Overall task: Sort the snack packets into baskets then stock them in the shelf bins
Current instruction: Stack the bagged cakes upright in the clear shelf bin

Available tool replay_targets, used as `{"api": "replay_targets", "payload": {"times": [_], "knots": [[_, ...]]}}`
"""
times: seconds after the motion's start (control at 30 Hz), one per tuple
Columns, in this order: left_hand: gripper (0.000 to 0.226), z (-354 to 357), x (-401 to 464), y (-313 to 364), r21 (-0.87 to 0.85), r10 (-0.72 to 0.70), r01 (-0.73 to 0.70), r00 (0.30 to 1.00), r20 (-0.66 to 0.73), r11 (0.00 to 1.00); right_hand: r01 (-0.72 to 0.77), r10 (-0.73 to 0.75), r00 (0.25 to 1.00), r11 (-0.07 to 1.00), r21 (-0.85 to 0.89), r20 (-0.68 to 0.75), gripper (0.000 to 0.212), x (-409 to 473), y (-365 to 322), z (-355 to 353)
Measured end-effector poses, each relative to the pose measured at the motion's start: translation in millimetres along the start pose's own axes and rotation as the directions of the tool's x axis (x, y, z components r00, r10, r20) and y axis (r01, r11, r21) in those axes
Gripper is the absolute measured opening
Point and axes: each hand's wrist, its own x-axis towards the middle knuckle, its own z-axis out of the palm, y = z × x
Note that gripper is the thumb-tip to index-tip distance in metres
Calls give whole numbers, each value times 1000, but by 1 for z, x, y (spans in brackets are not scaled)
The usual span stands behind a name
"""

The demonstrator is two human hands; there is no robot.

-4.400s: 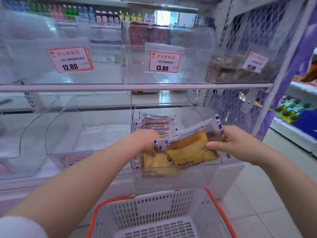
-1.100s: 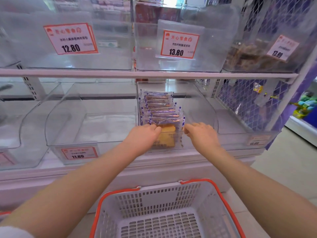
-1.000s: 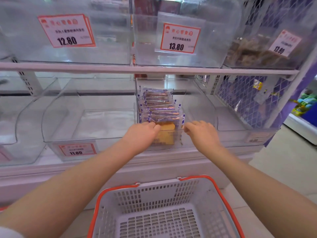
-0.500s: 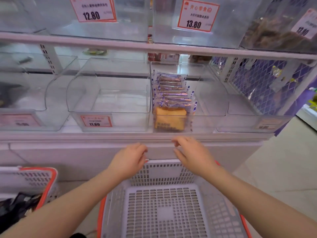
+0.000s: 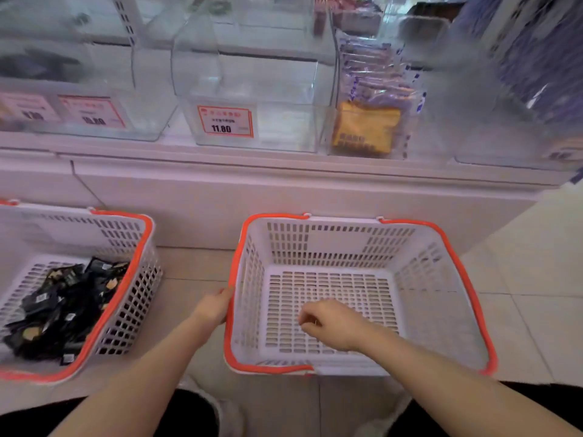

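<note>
Over at 9 o'clock sits a white slotted plastic basket with an orange rim [image 5: 126, 279], piled with small black snack packets [image 5: 60, 310]; those look light, crinkly and slippery, so I'd scoop a bunch rather than pinch one. Left hand [image 5: 213, 309] grips the left rim of the empty white orange-rimmed basket [image 5: 441, 279] at 6 o'clock. Right hand [image 5: 331, 324] hangs inside it, fingers loosely curled, holding nothing as far as I can see. That basket seems stiff and light, best lifted by the rim. Up at 1 o'clock, the clear acrylic shelf bin [image 5: 331, 134] holds a row of clear-wrapped yellow cake packets [image 5: 366, 127], soft and squashable.
</note>
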Motion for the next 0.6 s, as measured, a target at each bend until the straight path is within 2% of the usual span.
{"api": "replay_targets", "payload": {"times": [0.1,0.23,0.3,0.37,0.5,0.6], "knots": [[33,6,-5,-6,-101,-14,19,999,52,995,-112,114,994,988,107,-5,22,-7,1,23],[30,18,-11,13,-112,16,-14,1000,18,994,-213,241,966,949,232,-98,35,-14,-5,41],[26,31,-22,22,-138,67,-51,991,114,989,-225,301,936,910,348,-180,43,-16,-10,43],[26,47,-42,34,-150,149,-112,951,270,982,-190,319,914,883,429,-252,46,-17,-16,41],[26,87,-74,55,-281,226,-105,868,442,954,-132,313,875,888,440,-368,47,-26,-9,36],[27,118,-84,66,-197,225,-137,808,544,971,-213,398,832,873,438,-388,50,-46,19,30]]}}
